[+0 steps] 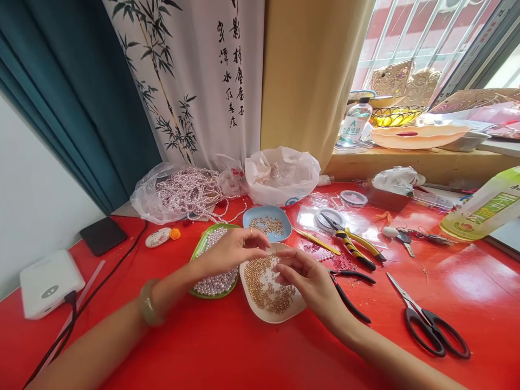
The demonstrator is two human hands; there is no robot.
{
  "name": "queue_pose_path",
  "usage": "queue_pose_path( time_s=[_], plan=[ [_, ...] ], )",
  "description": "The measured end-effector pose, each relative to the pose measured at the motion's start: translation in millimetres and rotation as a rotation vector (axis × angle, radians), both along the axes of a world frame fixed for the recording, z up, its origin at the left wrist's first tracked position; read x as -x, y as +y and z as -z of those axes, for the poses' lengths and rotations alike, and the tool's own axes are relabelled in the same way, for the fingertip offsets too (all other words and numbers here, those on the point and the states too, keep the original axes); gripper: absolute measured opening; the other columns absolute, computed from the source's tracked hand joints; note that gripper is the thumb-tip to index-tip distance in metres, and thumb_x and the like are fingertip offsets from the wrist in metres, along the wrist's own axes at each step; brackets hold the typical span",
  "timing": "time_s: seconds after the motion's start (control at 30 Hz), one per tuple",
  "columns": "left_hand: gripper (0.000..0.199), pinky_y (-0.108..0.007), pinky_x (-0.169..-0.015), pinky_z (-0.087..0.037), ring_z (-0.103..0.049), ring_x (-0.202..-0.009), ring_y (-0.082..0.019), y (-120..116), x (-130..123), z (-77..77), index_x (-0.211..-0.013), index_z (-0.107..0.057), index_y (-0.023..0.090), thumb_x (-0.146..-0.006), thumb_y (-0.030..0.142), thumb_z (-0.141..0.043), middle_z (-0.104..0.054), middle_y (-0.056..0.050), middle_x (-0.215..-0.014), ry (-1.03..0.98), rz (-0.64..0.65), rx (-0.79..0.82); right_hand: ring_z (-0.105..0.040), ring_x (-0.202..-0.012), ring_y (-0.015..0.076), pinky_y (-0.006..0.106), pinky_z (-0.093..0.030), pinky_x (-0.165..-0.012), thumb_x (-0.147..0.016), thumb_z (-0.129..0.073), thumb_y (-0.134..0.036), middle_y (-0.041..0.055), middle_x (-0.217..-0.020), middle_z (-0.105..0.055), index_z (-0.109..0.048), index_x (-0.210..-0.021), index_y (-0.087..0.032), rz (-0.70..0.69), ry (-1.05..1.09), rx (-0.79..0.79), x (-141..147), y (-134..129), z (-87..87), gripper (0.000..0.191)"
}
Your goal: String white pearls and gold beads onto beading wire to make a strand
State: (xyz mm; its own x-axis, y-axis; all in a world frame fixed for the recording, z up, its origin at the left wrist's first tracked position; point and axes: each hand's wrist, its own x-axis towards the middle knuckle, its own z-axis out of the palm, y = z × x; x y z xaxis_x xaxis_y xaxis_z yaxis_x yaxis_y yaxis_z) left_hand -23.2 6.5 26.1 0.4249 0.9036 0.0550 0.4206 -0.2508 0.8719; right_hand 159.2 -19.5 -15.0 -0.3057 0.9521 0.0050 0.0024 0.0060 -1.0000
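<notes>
Left forearm [101, 336]: nearest the camera, a pale green bangle [147, 303] on it, crossing above the red surface [227, 346].
Clear bag [144, 208]: holds a heap of pinkish pearl strings [187, 192], some spilling out at the right.
Green tray [211, 296]: holds loose pearl beads [213, 284], under the left wrist.
Left hand [233, 246]: above the green tray's right side, thumb and fingers reaching toward the white dish; whether the tips meet on anything, I cannot tell.
Blue tray [246, 218]: behind the white dish, a thin scatter of gold-toned pieces [268, 225] in it.
Gold beads [258, 276]: spread in the white dish [270, 318], between and below the hands; probably light, hard and slippery, quick to roll, best taken singly between fingertips.
Right hand [312, 276]: over the dish's right side, apart from the left, fingers curled toward the thumb; a grip on anything is too small to confirm.
Yellow-black pliers [349, 244]: beyond the right hand.
Scissors [424, 319]: farther right, black handles toward the camera.
</notes>
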Motion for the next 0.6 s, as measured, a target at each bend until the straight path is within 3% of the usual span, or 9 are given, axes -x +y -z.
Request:
queue_pose_path(
  time_s=[0.17, 0.27, 0.43, 0.6],
  plan=[
    [0.01, -0.024, -0.063, -0.041, -0.055, -0.067, -0.013, -10.9, -18.2, 9.3, -0.072, -0.064, 0.014, -0.069, 0.023, -0.059, -0.063, -0.002, -0.07, -0.131, -0.031, 0.104, -0.056, -0.059, 0.0112, 0.025, -0.046, -0.058, -0.074, -0.054, -0.026, 0.0002, -0.067, -0.061, -0.052, -0.092, -0.018, -0.038, -0.056, -0.012, 1.3, -1.0, -0.9, 0.02],
    [0.009, -0.025, -0.065, -0.041, -0.054, -0.069, -0.014, -11.0, -18.6, 10.5, -0.069, -0.065, 0.015, -0.069, 0.023, -0.06, -0.063, -0.002, -0.07, -0.151, -0.069, 0.074, -0.054, -0.057, 0.0106, 0.023, -0.044, -0.053, -0.075, -0.052, -0.026, 0.0011, -0.07, -0.06, -0.056, -0.091, -0.018, -0.054, -0.126, -0.082, -0.5, -1.8, -3.6, 0.018],
    [0.011, -0.026, -0.065, -0.041, -0.051, -0.067, -0.013, -9.3, -15.1, 9.0, -0.073, -0.068, 0.018, -0.07, 0.025, -0.06, -0.06, -0.001, -0.067, -0.157, -0.108, 0.032, -0.045, -0.05, 0.0094, 0.021, -0.038, -0.046, -0.076, -0.051, -0.027, -0.0027, -0.057, -0.051, -0.06, -0.091, -0.019, 0.014, -0.263, -0.211, -6.3, -0.3, -10.1, 0.019],
    [0.013, -0.026, -0.063, -0.04, -0.049, -0.066, -0.012, -11.9, -13.9, 8.8, -0.076, -0.069, 0.02, -0.071, 0.026, -0.06, -0.055, -0.001, -0.067, -0.202, -0.1, 0.007, -0.045, -0.051, 0.0093, 0.021, -0.038, -0.047, -0.077, -0.052, -0.031, -0.0003, -0.065, -0.057, -0.062, -0.085, -0.019, 0.004, -0.267, -0.254, -6.4, 2.5, -14.4, 0.017]
  ],
)
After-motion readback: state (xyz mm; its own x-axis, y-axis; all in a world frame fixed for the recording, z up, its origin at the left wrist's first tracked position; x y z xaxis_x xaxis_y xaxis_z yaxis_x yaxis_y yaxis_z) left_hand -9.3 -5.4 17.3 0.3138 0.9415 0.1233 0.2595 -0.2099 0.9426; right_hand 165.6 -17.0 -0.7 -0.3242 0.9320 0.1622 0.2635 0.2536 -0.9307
